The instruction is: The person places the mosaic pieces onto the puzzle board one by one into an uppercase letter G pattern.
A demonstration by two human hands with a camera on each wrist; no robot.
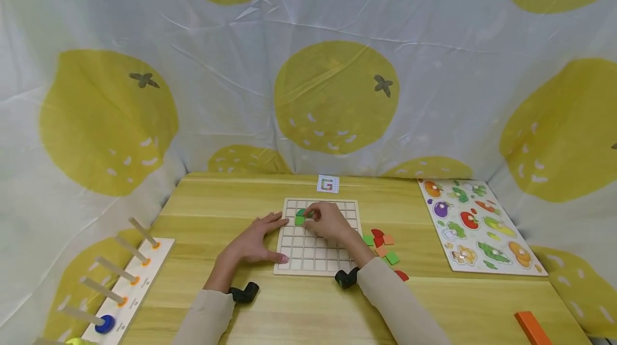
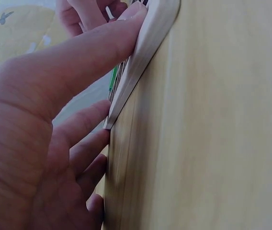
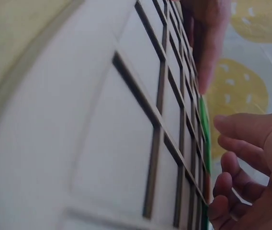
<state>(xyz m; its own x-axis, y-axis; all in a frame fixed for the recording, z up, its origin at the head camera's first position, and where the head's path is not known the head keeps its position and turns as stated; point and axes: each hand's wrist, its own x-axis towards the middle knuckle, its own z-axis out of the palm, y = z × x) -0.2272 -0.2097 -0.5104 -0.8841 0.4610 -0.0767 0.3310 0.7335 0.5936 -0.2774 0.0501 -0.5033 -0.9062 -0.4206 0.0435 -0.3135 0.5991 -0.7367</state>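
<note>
Green tile [image 1: 300, 220]: lies in the upper-left cells of the grid board, just beside the right fingertips.
Grid board [image 1: 308, 259]: wooden, flat on the table [image 1: 463, 307], mid-front.
Right hand [image 1: 328, 220]: fingers curled over the tile; whether they pinch it cannot be told.
Left hand [image 1: 255, 243]: spread flat, fingers straight, pressing the board's left edge.
Loose tiles [image 1: 383, 243]: green, red and orange, just right of the board.
Fruit puzzle [image 1: 477, 224]: far right.
Peg rack [image 1: 125, 280]: far left.
</note>
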